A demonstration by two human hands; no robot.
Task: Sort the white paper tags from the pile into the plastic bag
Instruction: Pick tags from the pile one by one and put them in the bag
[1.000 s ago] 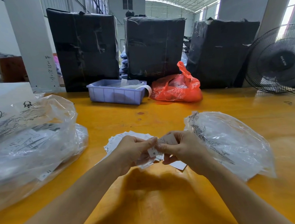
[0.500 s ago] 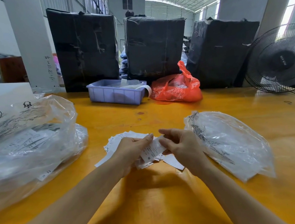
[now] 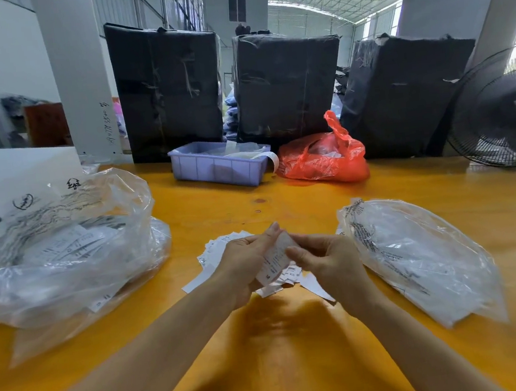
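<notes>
2 hands hold 1 tag (image 3: 275,259) over the pile (image 3: 221,247) on the tabletop (image 3: 283,202). The left hand (image 3: 245,261) and right hand (image 3: 325,258) are both closed on it. The bag (image 3: 417,254) lies just beside the right hand. I think it helps to pinch only 1 tag, then slip it deep into the bag's mouth.

Bench (image 3: 409,184) orange-yellow; tags (image 3: 275,262) white w/ black print; bags (image 3: 418,260) clear, black print; tray (image 3: 215,171) lilac; sack (image 3: 323,162) red; parcels (image 3: 167,90) black.
</notes>
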